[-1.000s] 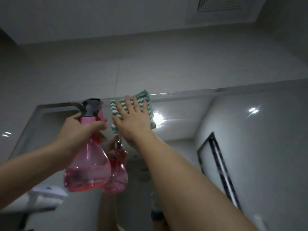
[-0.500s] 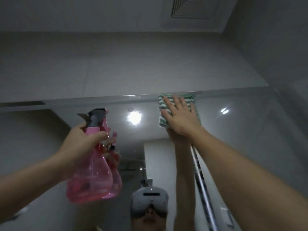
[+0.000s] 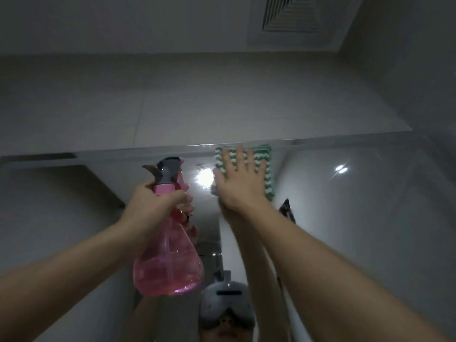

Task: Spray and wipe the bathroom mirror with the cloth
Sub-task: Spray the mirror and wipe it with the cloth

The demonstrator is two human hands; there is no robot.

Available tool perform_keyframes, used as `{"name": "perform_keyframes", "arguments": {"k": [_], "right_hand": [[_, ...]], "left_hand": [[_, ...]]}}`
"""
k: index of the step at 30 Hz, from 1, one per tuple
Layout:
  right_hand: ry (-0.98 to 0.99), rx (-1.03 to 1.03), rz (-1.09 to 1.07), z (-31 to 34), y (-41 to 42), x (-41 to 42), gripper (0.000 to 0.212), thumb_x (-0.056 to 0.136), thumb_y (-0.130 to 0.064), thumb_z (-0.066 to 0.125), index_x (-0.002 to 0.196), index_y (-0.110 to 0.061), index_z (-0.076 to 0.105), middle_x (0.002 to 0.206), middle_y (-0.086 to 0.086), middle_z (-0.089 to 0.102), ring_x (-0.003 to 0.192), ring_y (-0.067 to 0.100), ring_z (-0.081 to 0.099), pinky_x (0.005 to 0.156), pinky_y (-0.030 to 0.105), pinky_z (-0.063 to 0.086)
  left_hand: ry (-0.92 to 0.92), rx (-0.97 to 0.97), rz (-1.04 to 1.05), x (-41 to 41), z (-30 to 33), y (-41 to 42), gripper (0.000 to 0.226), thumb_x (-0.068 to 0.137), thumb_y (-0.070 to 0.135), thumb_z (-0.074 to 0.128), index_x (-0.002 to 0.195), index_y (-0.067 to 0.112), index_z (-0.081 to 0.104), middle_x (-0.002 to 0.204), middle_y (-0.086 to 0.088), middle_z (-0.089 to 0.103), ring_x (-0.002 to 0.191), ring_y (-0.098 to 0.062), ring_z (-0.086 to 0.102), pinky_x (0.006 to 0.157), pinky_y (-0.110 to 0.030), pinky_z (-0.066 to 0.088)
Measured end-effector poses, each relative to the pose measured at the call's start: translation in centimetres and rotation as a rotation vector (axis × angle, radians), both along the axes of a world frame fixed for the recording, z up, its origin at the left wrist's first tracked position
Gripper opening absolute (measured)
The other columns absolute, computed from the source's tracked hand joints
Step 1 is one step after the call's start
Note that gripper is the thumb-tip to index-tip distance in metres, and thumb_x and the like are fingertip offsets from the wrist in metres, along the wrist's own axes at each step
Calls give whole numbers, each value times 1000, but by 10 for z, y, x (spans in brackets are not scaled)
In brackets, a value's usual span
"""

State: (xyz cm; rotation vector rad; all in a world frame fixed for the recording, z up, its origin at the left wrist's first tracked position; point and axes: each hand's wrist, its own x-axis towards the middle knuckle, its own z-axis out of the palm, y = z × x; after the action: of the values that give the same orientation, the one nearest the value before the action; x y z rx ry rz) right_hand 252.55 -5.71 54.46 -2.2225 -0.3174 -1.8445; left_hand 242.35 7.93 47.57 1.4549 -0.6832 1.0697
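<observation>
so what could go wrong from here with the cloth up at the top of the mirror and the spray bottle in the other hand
1. The right hand presses the green-and-white striped cloth flat-palmed against the wall mirror beside its top edge; a stroke upward could run off the glass onto the tile.
2. Only an open palm pins the cloth, so it might slip and drop.
3. The left hand holds the pink translucent spray bottle near the glass; it could knock the mirror.
</observation>
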Motion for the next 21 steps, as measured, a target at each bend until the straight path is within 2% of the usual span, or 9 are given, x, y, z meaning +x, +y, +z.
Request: {"name": "perform_keyframes", "arguments": {"k": [4,6,9,12,15,17,21], "right_hand": [[-48,-167,19,-13,84,-1,59,100,-48,14,150,-27,-9,157,8,-17,144,28,-18,112,56,-17],[-56,-236,-5,-23,112,0,59,100,-47,14,151,-27,-9,157,8,-19,143,28,-20,107,55,-22],[-50,-249,12,-27,124,-4,58,100,-49,12,150,-29,-8,156,6,-20,143,26,-22,106,52,-24],[-36,-306,30,-25,112,-6,57,100,-51,13,150,-31,-6,157,3,-17,144,23,-21,107,50,-24],[-30,-378,16,-17,79,-4,54,100,-51,14,150,-36,-2,158,-3,-12,145,17,-15,110,49,-20],[-35,-310,26,-11,43,-2,54,100,-51,16,150,-38,-1,159,-4,-10,145,16,-13,112,49,-17],[-34,-152,5,-6,-38,6,55,100,-51,15,150,-38,-3,159,-3,-13,146,15,-12,113,44,-16]], "left_hand": [[-57,-60,183,2,-1,28,16,71,-4,67,67,10,60,52,-7,57,37,-10,52,41,-21,44],[-63,-77,263,-5,-5,41,16,59,3,72,67,10,61,47,-3,58,41,-15,52,44,-23,44],[-36,-91,343,-16,-12,57,25,54,4,76,71,12,59,56,-13,58,48,-23,53,43,-22,45],[-21,-92,404,-17,-15,63,20,74,-6,67,73,10,55,60,-16,56,36,-17,54,31,-12,39],[-11,-76,417,-17,-15,55,19,78,-5,64,74,12,55,62,-17,57,38,-20,55,44,-26,44],[-18,-56,385,-15,-13,43,18,78,-5,63,76,11,56,64,-17,57,48,-26,54,53,-29,41],[-53,7,337,-8,-8,13,17,78,-4,63,79,12,58,66,-14,57,54,-25,52,52,-29,39]]}}
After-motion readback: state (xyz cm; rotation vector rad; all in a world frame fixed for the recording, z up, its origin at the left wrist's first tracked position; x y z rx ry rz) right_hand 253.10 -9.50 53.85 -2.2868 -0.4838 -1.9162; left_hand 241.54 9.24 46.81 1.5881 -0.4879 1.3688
